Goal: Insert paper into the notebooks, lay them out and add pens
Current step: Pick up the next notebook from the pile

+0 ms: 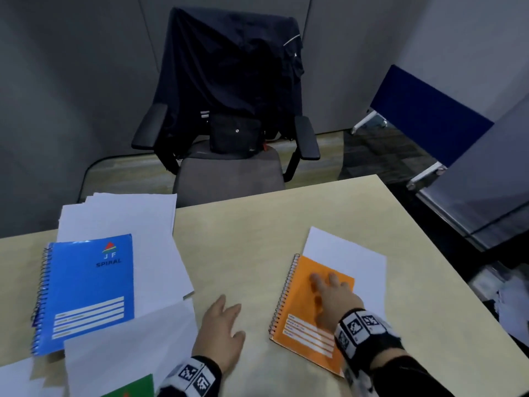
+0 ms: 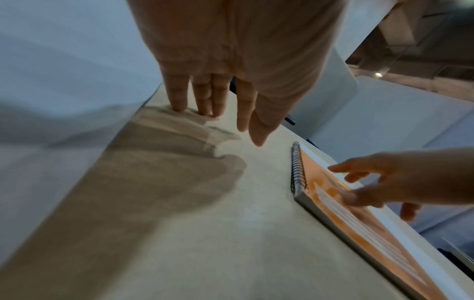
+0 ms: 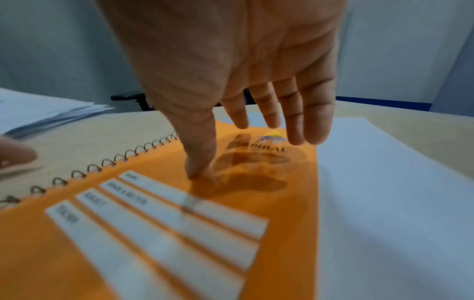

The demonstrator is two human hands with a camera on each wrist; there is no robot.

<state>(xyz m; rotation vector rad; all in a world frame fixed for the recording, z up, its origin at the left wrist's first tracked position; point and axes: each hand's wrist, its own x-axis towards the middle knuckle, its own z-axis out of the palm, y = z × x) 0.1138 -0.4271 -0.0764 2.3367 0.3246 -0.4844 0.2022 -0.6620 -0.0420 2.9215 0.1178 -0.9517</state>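
Note:
An orange spiral notebook (image 1: 300, 299) lies closed on the table's right side, with a white sheet (image 1: 352, 259) sticking out past its top and right edges. My right hand (image 1: 332, 293) hovers flat over its cover, fingers straight; in the right wrist view the thumb tip touches the orange notebook (image 3: 159, 213). My left hand (image 1: 220, 328) lies open on the bare table to the left of the notebook, fingertips (image 2: 179, 101) on the wood. A blue spiral notebook (image 1: 88, 290) rests on loose paper (image 1: 128, 222) at the left. A green cover (image 1: 134, 386) peeks out at the bottom edge.
A light wooden table (image 1: 257, 239) carries everything. White sheets (image 1: 123, 348) overlap the blue notebook's lower corner. Behind the table stands an office chair (image 1: 229, 116) draped with a dark jacket, a black bag on its seat. A blue partition (image 1: 429, 110) stands at the right.

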